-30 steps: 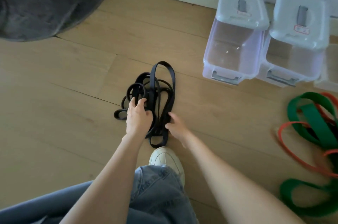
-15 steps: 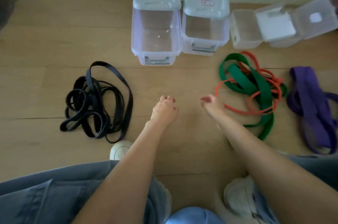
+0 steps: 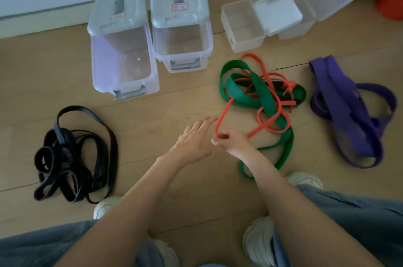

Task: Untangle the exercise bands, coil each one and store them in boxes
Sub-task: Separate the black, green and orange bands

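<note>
Beside the green band (image 3: pixel 265 92), right hand (image 3: pixel 234 143) pinches the red band (image 3: pixel 222 117); left hand (image 3: pixel 194 140) spread, labels unreadable.

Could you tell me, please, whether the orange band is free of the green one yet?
Still tangled: the orange band weaves through the green band, and the right hand pinches one orange loop.
</note>
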